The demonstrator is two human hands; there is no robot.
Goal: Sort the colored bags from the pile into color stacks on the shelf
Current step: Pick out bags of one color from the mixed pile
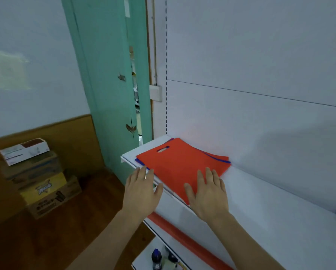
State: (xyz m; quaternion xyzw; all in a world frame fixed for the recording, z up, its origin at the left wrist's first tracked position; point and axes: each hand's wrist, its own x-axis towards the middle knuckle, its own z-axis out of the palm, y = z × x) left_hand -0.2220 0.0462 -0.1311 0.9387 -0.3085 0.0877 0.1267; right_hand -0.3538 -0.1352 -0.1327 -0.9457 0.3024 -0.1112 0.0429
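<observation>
A white shelf (pixel 260 201) runs from the left end near the green door (pixel 108 75) away toward the right, backed by a white panel (pixel 260 55) with a slotted upright at its left edge. Along the shelf's front edge runs a red strip (pixel 182 234). On the wooden floor to the left stands a stack of cardboard boxes (pixel 44 188), topped by a white box (pixel 25 151) lying slightly askew.

At the left end of the shelf lies a flat stack of bags: the orange bag (pixel 175 162) on top, its cut-out handle toward the back left corner of the shelf, and a blue bag (pixel 219 160) beneath it, showing only as thin edges along the stack's left and right sides. The stack reaches from close to the back panel to the shelf's front edge.

The right hand (pixel 208 193) lies palm down with fingers straight and a little spread, pressing flat on the near part of the orange bag at the shelf's front edge. The left hand (pixel 141 190) is also flat and wide, fingers straight, at the front left corner of the shelf just beside the stack; whether its fingertips touch the blue edge I cannot tell.

Below, on a lower shelf, stands a dark bottle (pixel 156 259) with a blue label
</observation>
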